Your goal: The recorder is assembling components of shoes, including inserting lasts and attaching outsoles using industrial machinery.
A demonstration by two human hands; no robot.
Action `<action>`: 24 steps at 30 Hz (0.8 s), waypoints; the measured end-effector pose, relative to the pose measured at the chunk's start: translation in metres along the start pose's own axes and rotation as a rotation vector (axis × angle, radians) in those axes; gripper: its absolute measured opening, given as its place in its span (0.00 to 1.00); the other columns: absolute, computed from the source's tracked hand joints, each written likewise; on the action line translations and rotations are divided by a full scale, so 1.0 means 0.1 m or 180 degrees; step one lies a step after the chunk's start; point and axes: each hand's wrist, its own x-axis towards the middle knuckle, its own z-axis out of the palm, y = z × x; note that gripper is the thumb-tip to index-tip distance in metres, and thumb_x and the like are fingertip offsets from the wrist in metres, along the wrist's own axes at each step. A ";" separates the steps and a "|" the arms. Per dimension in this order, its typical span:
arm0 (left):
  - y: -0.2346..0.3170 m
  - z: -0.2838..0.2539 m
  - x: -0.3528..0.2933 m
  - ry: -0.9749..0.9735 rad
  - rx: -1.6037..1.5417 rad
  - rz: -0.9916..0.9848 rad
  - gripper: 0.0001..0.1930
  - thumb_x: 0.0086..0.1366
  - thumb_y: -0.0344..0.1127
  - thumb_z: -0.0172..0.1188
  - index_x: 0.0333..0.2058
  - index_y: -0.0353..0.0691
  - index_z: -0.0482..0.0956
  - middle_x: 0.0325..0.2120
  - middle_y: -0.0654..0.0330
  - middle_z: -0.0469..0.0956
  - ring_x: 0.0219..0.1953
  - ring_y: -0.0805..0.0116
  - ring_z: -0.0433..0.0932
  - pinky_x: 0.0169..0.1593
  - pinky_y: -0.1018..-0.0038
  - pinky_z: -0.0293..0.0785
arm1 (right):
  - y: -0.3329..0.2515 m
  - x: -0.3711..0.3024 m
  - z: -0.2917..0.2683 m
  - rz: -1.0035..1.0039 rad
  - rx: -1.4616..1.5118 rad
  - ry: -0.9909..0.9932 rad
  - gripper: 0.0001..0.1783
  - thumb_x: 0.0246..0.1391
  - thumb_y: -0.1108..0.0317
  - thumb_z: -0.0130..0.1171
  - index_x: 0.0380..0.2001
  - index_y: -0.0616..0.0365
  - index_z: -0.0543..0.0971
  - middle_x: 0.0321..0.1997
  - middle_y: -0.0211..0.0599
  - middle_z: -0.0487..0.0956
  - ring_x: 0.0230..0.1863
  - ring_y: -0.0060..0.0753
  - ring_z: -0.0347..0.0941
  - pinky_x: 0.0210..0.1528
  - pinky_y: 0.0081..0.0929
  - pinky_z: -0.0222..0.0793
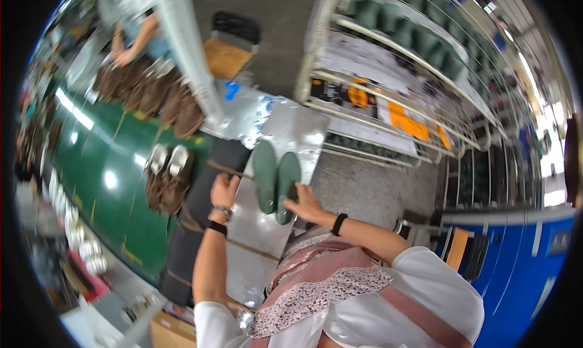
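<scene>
Bent fingers of the right hand (308, 207), near the centre of the frame, touch the right one (288, 177) of two long, smooth, dark green, foot-shaped blocks; I cannot tell if they hold it firmly. Both blocks lie side by side on a shiny, silver-coloured table (246, 220) — the left one (265, 170) is just beside its pair. To the left, the left hand (225, 192) is curled at the edge of a long, dark grey, padded strip (182, 257), near a thin brown band (245, 175); whether it grips something, I cannot tell.

At the left of the frame, brown shoes with pale openings (173, 181) stand on a glossy green surface (109, 193). Upper right shows a pale metal rack (310, 56) — more dark green blocks (388, 17) stand there.
</scene>
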 end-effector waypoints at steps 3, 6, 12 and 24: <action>-0.71 0.92 -0.14 -0.0473 -0.0868 -0.0753 0.37 0.68 0.55 0.61 0.54 0.18 0.71 0.48 0.38 0.79 0.52 0.51 0.77 0.58 0.62 0.70 | -0.21 -0.15 0.27 0.0002 -0.0357 -0.0405 0.66 0.47 0.42 0.68 0.74 0.66 0.41 0.70 0.71 0.58 0.65 0.71 0.66 0.66 0.52 0.66; -0.31 1.34 -0.33 -0.0288 -0.2714 -0.1320 0.38 0.68 0.48 0.65 0.61 0.21 0.60 0.49 0.44 0.77 0.45 0.57 0.80 0.48 0.65 0.78 | -0.11 -0.15 0.14 0.0390 0.0094 -0.0199 0.69 0.43 0.43 0.70 0.75 0.63 0.39 0.71 0.67 0.56 0.63 0.70 0.68 0.63 0.49 0.69; 0.13 1.37 -0.88 -0.1342 -0.3319 -0.1790 0.34 0.69 0.55 0.62 0.56 0.25 0.73 0.50 0.50 0.80 0.48 0.56 0.82 0.53 0.63 0.79 | 0.64 -0.26 -0.19 -0.0090 0.0939 -0.0312 0.66 0.47 0.49 0.67 0.75 0.61 0.36 0.69 0.69 0.61 0.64 0.67 0.68 0.66 0.44 0.64; 1.65 2.86 -2.12 -0.1656 -0.3517 -0.2096 0.25 0.70 0.51 0.60 0.56 0.38 0.75 0.51 0.53 0.80 0.52 0.55 0.79 0.56 0.56 0.77 | 2.86 -1.60 -2.06 0.0029 0.3227 -0.1627 0.60 0.54 0.37 0.63 0.76 0.61 0.47 0.74 0.51 0.59 0.72 0.44 0.58 0.67 0.40 0.62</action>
